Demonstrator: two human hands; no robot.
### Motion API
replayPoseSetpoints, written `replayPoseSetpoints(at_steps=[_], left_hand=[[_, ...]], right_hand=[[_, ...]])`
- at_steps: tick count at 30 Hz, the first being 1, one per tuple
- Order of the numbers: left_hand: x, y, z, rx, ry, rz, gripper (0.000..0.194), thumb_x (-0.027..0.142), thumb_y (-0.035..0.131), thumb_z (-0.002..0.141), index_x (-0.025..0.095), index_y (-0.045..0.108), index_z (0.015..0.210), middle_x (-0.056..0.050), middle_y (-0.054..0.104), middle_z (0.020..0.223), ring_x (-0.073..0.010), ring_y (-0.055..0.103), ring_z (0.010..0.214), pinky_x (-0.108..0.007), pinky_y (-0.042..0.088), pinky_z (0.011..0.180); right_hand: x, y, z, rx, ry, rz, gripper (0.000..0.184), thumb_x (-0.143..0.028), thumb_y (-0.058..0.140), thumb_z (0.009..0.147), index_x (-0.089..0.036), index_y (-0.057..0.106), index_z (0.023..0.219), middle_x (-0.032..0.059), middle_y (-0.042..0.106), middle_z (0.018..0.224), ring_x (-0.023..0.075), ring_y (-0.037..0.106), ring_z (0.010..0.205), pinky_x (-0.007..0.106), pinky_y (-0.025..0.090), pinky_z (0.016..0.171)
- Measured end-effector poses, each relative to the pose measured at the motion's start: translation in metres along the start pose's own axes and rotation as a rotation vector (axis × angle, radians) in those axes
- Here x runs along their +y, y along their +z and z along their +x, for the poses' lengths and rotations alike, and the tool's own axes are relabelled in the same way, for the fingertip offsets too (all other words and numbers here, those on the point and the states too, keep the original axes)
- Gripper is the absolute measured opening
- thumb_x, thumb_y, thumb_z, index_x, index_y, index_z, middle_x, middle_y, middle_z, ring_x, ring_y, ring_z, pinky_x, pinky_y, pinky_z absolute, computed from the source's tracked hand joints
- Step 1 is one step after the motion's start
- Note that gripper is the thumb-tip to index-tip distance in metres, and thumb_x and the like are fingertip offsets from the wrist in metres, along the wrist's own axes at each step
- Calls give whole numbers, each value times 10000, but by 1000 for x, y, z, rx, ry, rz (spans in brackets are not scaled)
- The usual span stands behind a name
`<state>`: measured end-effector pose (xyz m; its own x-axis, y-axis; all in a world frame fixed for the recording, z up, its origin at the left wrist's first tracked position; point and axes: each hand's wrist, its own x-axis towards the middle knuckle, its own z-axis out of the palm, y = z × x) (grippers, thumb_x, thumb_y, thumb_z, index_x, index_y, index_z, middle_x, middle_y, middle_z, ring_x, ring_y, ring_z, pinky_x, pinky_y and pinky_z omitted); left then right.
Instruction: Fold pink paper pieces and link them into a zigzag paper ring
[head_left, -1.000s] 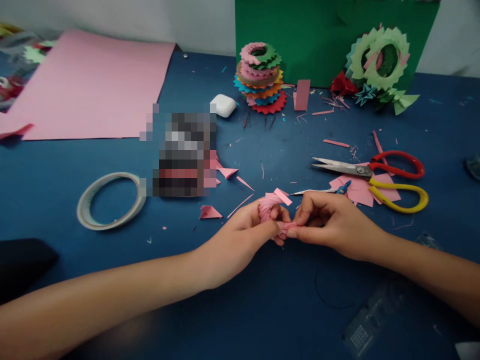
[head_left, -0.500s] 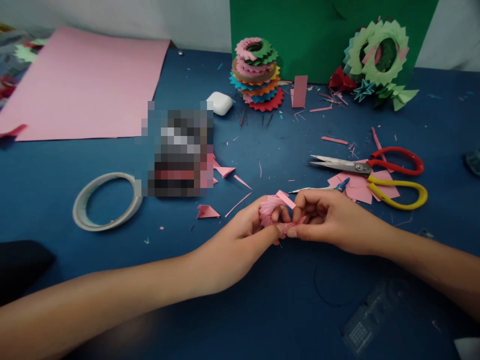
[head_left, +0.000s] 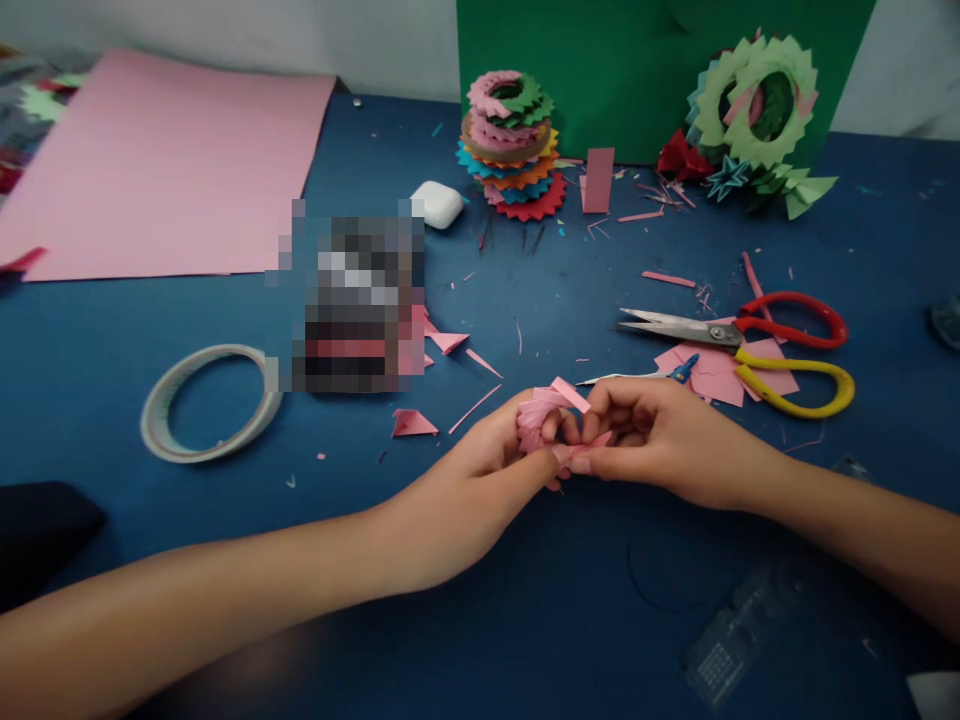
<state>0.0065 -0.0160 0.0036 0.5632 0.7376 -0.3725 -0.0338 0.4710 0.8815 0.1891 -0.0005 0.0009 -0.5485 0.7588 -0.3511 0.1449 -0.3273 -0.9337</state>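
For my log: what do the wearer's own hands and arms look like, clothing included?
Left hand and right hand are ungloved. Both forearms show no sleeve, watch or bracelet. No rings are visible, though some fingers are partly hidden.

The paper ring [head_left: 530, 418] is pink, built of narrow folded pieces that overlap like a fan along a tight curve, their edges making small ridges. It forms an arc, with a gap at its right side. At the top a flat strip [head_left: 571, 394] juts out, slanting down to the right; at the bottom a pointed end [head_left: 602, 441] shows between the hands [head_left: 660, 438], which pinch this lower part and partly hide it.
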Motion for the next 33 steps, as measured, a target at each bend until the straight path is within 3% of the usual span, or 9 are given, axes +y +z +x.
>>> replayPoseSetpoints(at_steps=[10,14,19,24,33], left_hand=[[-2,-1,-4,-52,-52,78,61,177,451,899,199,452,842,4,470,920,-128,444,833,-269,382,779],[0,0,-2,-33,-17,68,76,206,471,900,192,455,827,15,467,832,-120,444,787,-255,385,749],[-1,0,4,63,24,-73,186,202,555,853,165,428,722,10,493,812,-99,476,741,-227,411,714],[1,0,6,98,37,-217,223,138,567,825,162,392,689,21,503,786,-79,514,719,-206,443,720],[-1,1,5,94,56,-232,191,116,540,829,156,411,695,24,516,788,-69,520,716,-188,457,703]], right_hand=[[3,0,-2,-41,45,4,198,-153,725,687,-162,528,710,-21,640,719,87,610,646,184,464,572],[4,2,-4,24,-11,67,216,-149,729,690,-172,516,717,-35,647,701,89,635,664,176,474,592],[4,2,-4,160,-117,-36,168,-170,731,708,-182,578,777,-37,654,696,88,622,642,171,465,570],[4,-1,-2,140,-183,14,119,-144,690,751,-193,624,838,-36,674,778,85,648,727,167,494,669],[4,3,-6,202,-222,-51,175,-64,696,712,-200,608,776,-70,653,688,44,618,621,93,456,545]])
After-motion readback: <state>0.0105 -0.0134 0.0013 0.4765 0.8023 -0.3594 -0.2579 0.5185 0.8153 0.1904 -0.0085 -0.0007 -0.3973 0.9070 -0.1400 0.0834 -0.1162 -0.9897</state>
